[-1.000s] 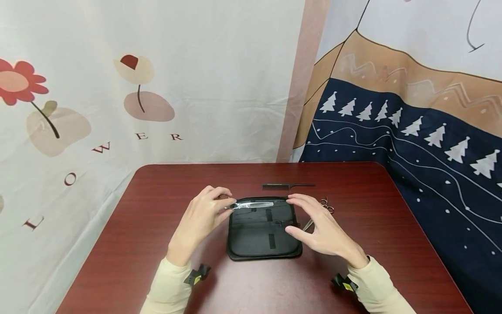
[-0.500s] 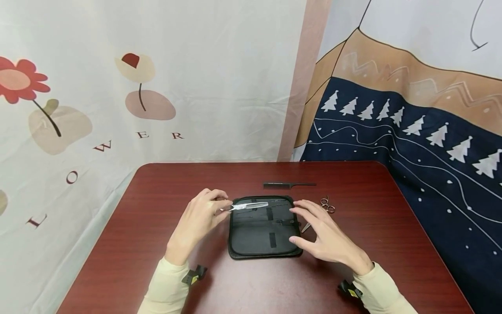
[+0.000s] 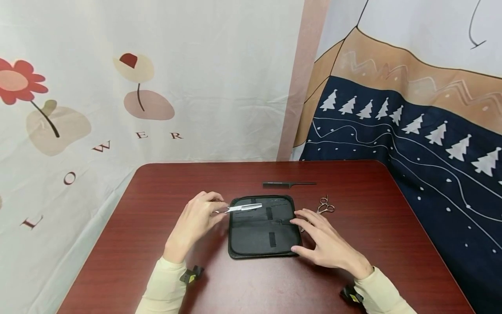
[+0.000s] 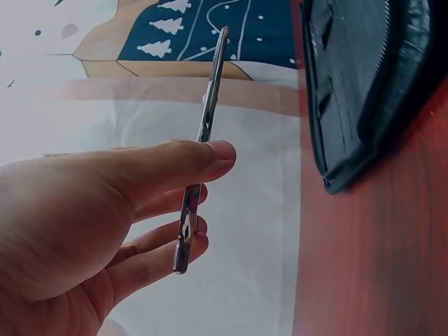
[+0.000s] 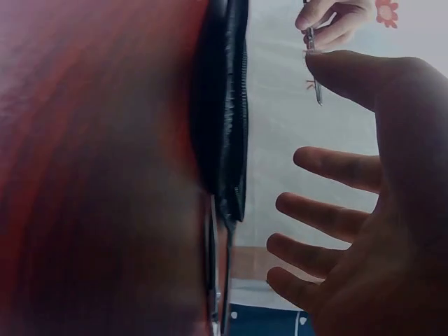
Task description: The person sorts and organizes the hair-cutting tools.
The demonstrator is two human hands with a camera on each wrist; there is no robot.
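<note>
Black fabric lies open in the middle of the head view: a flat zip case (image 3: 263, 226) on the red-brown table (image 3: 157, 244). The left hand (image 3: 195, 220), just left of the case, pinches the handle end of thin steel shears (image 3: 240, 208), thumb over curled fingers, as the left wrist view (image 4: 201, 150) confirms. The blade points right, over the case's upper left corner, and appears to be lifted off the fabric rather than tucked under a strap.

The right hand (image 3: 327, 242) is at the case's lower right, fingers spread and straight. Its thumb (image 3: 299, 250) and fingertips seem to rest at the case's right edge, though actual contact cannot be confirmed; it grips nothing.

Judging by this, the step in hand is moving the shears at the case, either seating them in or drawing them out; which of the two cannot be told. The next move calls for keeping the blade level with the elastic loops (image 3: 269, 213) while the case is kept from sliding.

A second pair of scissors (image 3: 323, 206) lies on the table right of the case, partly hidden behind the right hand. A black comb (image 3: 288, 185) lies above the case, apart from it.
</note>
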